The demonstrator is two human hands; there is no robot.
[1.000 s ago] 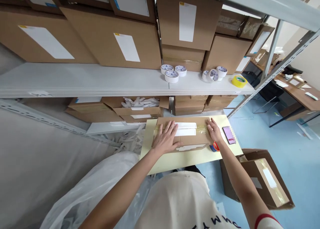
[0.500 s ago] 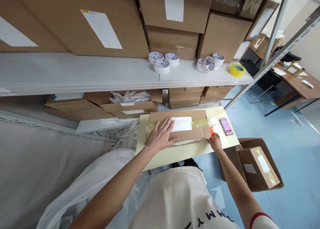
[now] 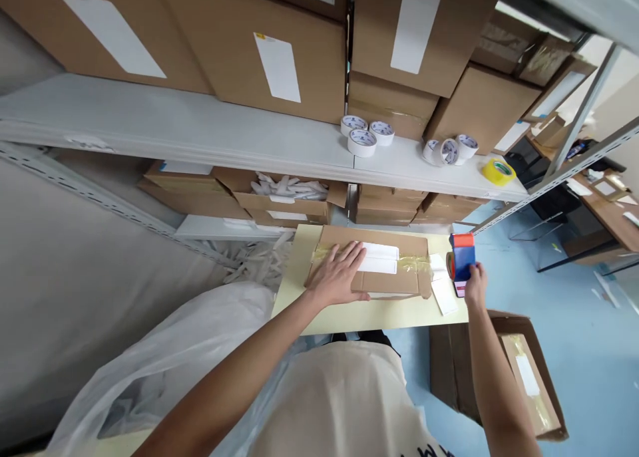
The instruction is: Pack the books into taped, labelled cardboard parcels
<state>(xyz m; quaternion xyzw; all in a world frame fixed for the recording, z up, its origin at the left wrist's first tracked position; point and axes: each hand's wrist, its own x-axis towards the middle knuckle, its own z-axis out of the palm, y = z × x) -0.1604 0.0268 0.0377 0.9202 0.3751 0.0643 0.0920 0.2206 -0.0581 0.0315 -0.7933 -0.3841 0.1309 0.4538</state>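
Observation:
A taped cardboard box [image 3: 374, 236] lies on a pale yellow tabletop [image 3: 319, 321], with a white label [image 3: 378, 259] and clear tape along its top. My left hand [image 3: 338, 275] is open, laid flat on the box's left part with its fingers over the label's edge. To the right of the box, my right hand [image 3: 476, 285] is closed on a blue and red tape dispenser [image 3: 464, 256], held apart from the box. White slips of paper [image 3: 444, 296] sit between the box and the dispenser. Under the dispenser shows part of a pinkish item [image 3: 460, 288].
Behind the table, a grey shelf [image 3: 279, 138] carries large cartons [image 3: 309, 51], white tape rolls [image 3: 363, 143] and a yellow tape roll [image 3: 498, 171]. An open carton [image 3: 456, 370] holding a taped box stands on the floor at right. Plastic sheeting [image 3: 200, 337] bulges at left.
My right hand has moved from the box's right end out to the right and slightly up with the tape dispenser. My left hand stays on the box. The view has shifted.

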